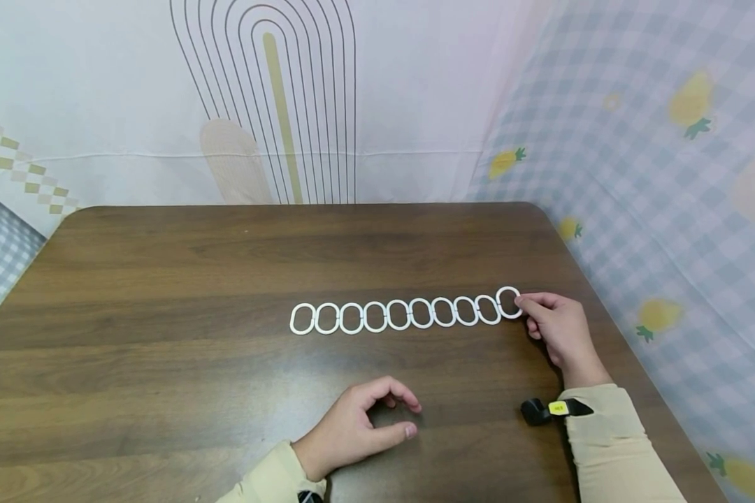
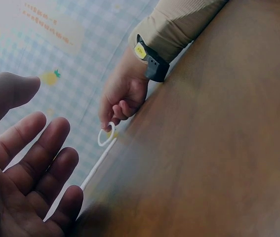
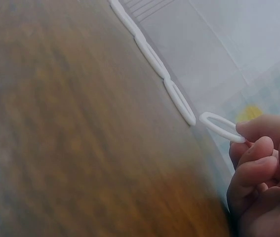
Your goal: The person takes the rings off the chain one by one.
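Several white oval rings [image 1: 375,330] lie side by side in a row on the brown wooden table [image 1: 163,391]. At the row's right end my right hand [image 1: 560,328] pinches one more white oval ring [image 3: 221,129] between thumb and fingertip. In the right wrist view that ring is tilted and raised off the table, with a small gap between it and the last ring [image 3: 180,102] of the row. My left hand [image 1: 365,426] is nearer the table's front, below the row, its fingers loosely bent and holding nothing. In the left wrist view its palm and fingers are spread.
A white cloth with printed arches [image 1: 415,91] hangs behind the table's far edge. Checked cloth with pineapples [image 1: 642,209] hangs along the right side. A black wrist strap with a yellow label [image 1: 558,408] sits on the right sleeve.
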The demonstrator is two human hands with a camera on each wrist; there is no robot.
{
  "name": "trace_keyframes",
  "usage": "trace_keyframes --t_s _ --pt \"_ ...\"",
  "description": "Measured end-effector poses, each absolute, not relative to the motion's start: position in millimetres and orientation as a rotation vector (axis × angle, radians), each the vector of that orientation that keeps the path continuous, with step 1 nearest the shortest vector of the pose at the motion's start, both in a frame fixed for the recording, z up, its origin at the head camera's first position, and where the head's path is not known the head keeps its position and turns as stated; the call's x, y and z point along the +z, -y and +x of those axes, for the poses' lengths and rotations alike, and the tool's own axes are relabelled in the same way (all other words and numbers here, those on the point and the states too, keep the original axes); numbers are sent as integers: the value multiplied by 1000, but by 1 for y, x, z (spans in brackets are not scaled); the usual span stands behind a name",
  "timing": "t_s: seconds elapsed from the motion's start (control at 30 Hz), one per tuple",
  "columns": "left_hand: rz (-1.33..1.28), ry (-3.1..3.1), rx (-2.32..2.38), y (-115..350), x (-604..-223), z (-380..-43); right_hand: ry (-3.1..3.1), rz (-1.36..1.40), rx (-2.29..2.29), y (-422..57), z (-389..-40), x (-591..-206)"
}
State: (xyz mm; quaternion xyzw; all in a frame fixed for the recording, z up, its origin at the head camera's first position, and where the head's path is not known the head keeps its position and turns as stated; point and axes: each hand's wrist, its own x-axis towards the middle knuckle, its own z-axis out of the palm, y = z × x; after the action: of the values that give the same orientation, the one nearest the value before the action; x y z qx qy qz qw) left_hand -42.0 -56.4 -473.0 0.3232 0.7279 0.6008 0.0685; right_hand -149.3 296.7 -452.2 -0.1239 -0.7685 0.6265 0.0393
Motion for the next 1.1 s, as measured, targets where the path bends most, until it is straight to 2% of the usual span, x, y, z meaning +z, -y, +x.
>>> trace_keyframes --t_s 1.1 --pt "1051 -2200 1845 57 -476 -42 2344 -390 1936 -297 -149 -452"
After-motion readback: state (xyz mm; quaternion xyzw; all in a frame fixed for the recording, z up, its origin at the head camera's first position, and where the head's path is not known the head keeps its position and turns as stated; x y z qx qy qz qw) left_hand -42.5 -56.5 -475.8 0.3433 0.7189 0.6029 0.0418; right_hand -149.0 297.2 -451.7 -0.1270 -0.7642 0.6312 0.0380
